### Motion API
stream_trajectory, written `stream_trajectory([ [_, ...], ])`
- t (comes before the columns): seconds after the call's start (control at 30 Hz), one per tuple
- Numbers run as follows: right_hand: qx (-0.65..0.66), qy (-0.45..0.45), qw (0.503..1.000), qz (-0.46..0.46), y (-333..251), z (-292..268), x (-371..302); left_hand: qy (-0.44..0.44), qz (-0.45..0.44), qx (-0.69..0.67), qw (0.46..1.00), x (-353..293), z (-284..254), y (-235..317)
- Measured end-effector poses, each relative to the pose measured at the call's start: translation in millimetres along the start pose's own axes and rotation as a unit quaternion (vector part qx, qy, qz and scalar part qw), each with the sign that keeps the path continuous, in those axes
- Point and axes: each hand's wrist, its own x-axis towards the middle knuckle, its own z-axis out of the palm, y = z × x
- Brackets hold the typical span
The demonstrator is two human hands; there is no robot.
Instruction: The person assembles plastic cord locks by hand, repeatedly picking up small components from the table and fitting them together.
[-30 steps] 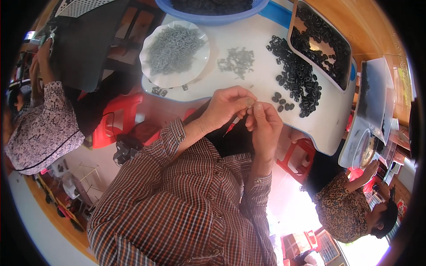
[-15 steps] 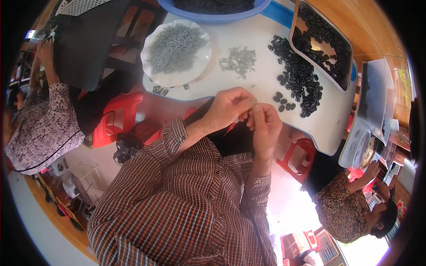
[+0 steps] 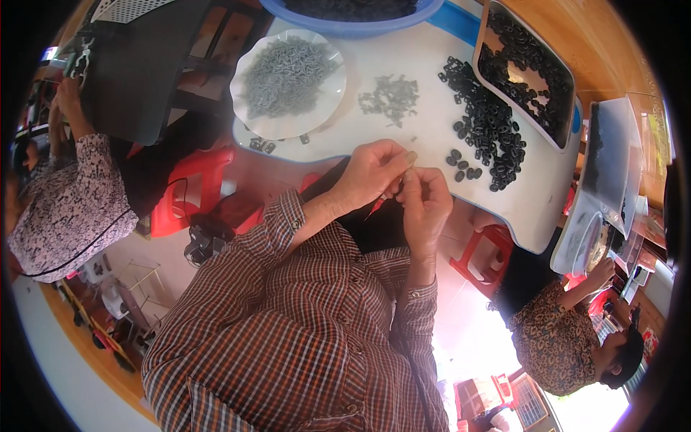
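Note:
My left hand (image 3: 371, 173) and my right hand (image 3: 426, 209) meet in front of my chest, just off the table's near edge. The fingertips of both are pinched together and almost touch. Whatever they hold is too small and too covered by the fingers to name. Beneath my left hand a thin red pointed thing (image 3: 375, 208) shows; its other end is hidden. Past my hands, small grey pieces (image 3: 389, 99) lie in a loose patch. To the right of them spreads a heap of black oval parts with holes (image 3: 489, 129), with several set apart (image 3: 461, 165) nearest my right hand.
A white scalloped plate (image 3: 332, 108) heaped with grey pieces stands at the left of the white table (image 3: 540, 216). Behind are a blue basin (image 3: 353, 29) and a tray (image 3: 568, 133) of black parts. Red stools (image 3: 194, 194) stand below. Co-workers sit left (image 3: 72, 201) and right (image 3: 554, 331).
My right hand has shifted slightly left, closer to my left fingertips. The left co-worker's raised hand has come down a little. The piles look the same.

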Motion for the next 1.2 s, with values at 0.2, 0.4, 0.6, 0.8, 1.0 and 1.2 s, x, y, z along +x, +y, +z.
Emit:
stream_trajectory([
  [0.2, 0.007, 0.021, 1.000, 0.012, 5, 0, 1, -0.015, -0.003, -0.037, 0.999, 2, -4, 0],
  [0.4, 0.002, 0.020, 1.000, 0.017, 7, -2, 2, -0.029, 0.012, -0.023, 0.999, 1, -5, -1],
  [0.6, 0.024, 0.003, 0.999, 0.023, 6, -3, 4, -0.041, 0.021, -0.037, 0.998, 4, -14, -2],
  [0.8, 0.185, -0.007, 0.979, 0.087, 11, -11, 6, -0.065, -0.014, -0.199, 0.978, 5, -19, -2],
  [1.0, 0.255, -0.011, 0.962, 0.095, 20, -17, 5, -0.088, -0.021, -0.235, 0.968, 4, -21, -1],
  [1.2, 0.301, 0.015, 0.949, 0.093, 22, -19, 4, -0.078, -0.021, -0.205, 0.975, 4, -18, -2],
])
